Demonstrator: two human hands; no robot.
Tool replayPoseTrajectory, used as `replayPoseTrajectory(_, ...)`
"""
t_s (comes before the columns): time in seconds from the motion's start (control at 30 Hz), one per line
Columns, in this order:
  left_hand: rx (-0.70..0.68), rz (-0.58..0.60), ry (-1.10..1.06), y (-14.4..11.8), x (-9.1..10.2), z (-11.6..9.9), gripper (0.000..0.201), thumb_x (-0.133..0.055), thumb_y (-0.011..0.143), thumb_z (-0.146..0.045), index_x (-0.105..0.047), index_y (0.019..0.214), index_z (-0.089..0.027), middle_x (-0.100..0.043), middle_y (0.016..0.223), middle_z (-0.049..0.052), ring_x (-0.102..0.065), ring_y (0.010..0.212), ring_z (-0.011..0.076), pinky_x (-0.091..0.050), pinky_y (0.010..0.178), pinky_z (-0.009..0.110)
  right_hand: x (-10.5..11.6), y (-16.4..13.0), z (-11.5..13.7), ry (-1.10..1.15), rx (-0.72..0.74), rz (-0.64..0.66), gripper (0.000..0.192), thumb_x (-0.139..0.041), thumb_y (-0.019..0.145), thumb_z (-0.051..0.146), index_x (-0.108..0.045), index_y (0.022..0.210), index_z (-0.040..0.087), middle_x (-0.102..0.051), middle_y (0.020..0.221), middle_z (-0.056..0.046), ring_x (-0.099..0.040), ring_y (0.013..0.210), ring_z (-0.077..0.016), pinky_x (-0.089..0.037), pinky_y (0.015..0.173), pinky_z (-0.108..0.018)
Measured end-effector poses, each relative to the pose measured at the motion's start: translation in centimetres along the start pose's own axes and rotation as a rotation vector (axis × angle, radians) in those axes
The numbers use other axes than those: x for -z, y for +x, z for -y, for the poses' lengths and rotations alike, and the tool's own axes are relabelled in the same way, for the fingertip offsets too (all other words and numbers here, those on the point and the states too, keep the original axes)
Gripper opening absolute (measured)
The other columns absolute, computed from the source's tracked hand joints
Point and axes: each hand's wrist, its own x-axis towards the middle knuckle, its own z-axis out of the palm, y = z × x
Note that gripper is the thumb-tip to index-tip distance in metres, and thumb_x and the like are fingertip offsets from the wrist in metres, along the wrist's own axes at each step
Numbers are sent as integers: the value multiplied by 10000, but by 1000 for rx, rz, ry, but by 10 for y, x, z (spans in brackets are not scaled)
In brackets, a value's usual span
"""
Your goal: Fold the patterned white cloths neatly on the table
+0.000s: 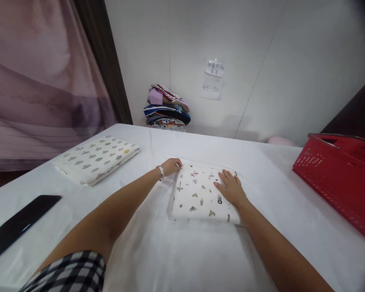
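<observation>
A folded white cloth point(197, 196) with small plant and figure prints lies flat on the white-covered table point(158, 259) in front of me. At its far left corner, my left hand point(172, 166) has its fingers closed in a pinch on the cloth's edge; a bracelet circles that wrist. My right hand point(232, 188) rests palm down on the right part of the cloth, fingers stretched out. Its palm covers some of the print.
A second folded cloth point(99, 158) with grey prints lies at the left, above a black flat object point(18, 225). On the right stands a red plastic basket point(340, 178). Behind the table, a stack of folded fabrics point(167, 109) leans near the wall with paper notes point(211, 88).
</observation>
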Motion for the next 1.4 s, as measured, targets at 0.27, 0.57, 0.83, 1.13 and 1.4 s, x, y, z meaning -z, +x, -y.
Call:
replayPoseTrajectory(0.27,-101,-37,-16,4,8,0,126,-567,611,-176,-594,733,-184,-599,705,-7,-570,624,125,-454,597,223,1,-1,0,3,4,0,625,-266,860,583,-332,1363,218,-187,1475,-52,-131,1350,-215,-78,1076,-434)
replayPoseTrajectory(0.57,-30,9,-82,4,3,3,186,-512,602,-138,-600,762,-174,-585,586,-32,-557,552,112,-431,527,200,2,-1,0,-5,4,5,624,-261,861,583,-330,1364,219,-183,1476,-49,-127,1351,-210,-84,1078,-431)
replayPoseTrajectory(0.83,38,107,-56,-2,6,2,205,-598,574,-219,-606,776,-189,-605,611,-25,-563,572,134,-413,518,211,2,-1,0,0,0,4,627,-267,860,579,-330,1365,213,-185,1475,-47,-130,1351,-214,-76,1079,-430)
replayPoseTrajectory(1.13,-213,33,-233,10,10,1,184,-640,601,-328,-562,655,-170,-613,1018,60,-553,908,174,-434,789,290,2,-1,0,-1,0,7,626,-263,861,580,-330,1365,215,-182,1476,-46,-129,1351,-211,-86,1078,-429)
replayPoseTrajectory(1.4,-76,162,-863,10,-4,9,284,-700,600,-312,-517,742,-147,-619,1058,84,-575,859,136,-425,824,320,1,0,-1,-12,8,-6,609,-280,864,566,-339,1358,215,-193,1473,-48,-136,1349,-212,-88,1076,-433)
